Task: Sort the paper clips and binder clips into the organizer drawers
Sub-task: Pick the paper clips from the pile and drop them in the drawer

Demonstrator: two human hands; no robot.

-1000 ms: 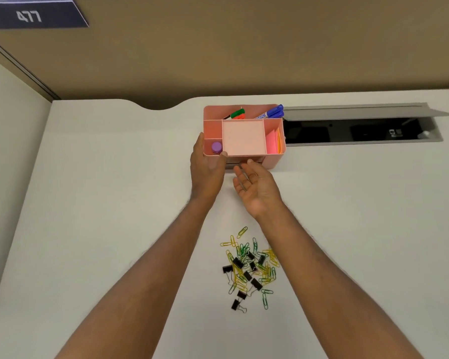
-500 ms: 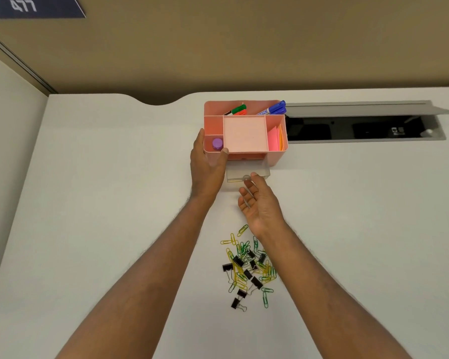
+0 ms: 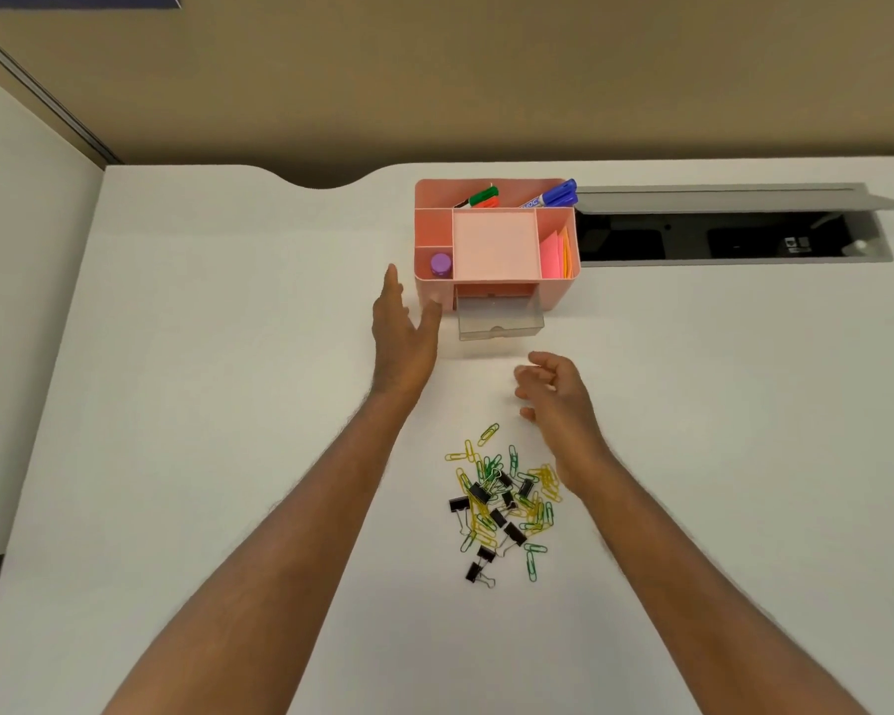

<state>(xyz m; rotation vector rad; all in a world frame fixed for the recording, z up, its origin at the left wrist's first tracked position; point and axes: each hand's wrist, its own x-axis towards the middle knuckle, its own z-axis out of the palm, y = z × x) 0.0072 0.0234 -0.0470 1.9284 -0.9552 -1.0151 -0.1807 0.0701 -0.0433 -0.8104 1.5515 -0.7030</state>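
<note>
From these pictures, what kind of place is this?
Probably an office desk: a white desk with a cable hatch, a partition wall behind it, and a pink desk organizer holding markers.

An office — white desk [image 3: 228, 405], cable hatch [image 3: 734, 227], partition [image 3: 27, 301]

A single head-worn wide-angle view looks forward and steeply down from close above the white desk [image 3: 228, 353].
</note>
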